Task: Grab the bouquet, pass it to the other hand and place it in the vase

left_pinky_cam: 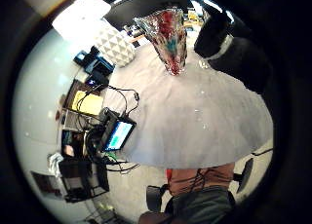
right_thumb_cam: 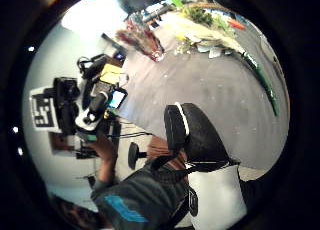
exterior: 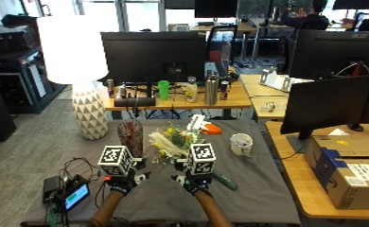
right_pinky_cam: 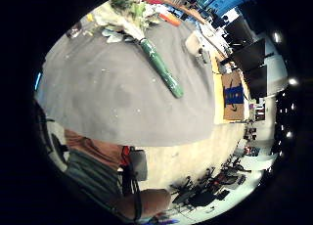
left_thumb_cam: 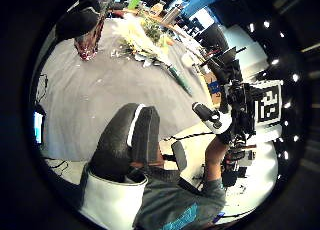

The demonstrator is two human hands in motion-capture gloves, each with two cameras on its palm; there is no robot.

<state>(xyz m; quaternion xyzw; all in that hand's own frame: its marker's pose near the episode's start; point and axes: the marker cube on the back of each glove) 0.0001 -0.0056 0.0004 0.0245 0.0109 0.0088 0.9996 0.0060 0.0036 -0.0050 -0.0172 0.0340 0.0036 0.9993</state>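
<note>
A person is sitting at a bench [exterior: 260, 198] covered with a grey cloth, both forearms reaching forward over its near edge. The left hand [exterior: 120, 183] and the right hand [exterior: 194, 183], each in a black glove, are hovering side by side above the cloth, well apart from each other and holding nothing. The left hand's fingers [left_thumb_cam: 131, 140] are hanging loosely curled, with nothing in them. The right hand's fingers [right_thumb_cam: 187, 132] are showing the same relaxed curl, also gripping nothing.

The bouquet [exterior: 175, 139] is lying flat on the bench just beyond the hands, its white and yellow flower heads pointing toward the far side. Its green wrapped stem [right_pinky_cam: 161, 68] is stretching across the cloth toward the person's right. The glass vase [exterior: 131, 136], patterned in red and blue, is standing upright just left of the bouquet, beyond the left hand.

A white mug [exterior: 241, 144] is sitting on the bench to the right of the flowers. A white table lamp [exterior: 83, 80] is standing at the far left corner. A small device with a lit screen [exterior: 74, 195] is resting at the near left edge, with cables trailing from it.
</note>
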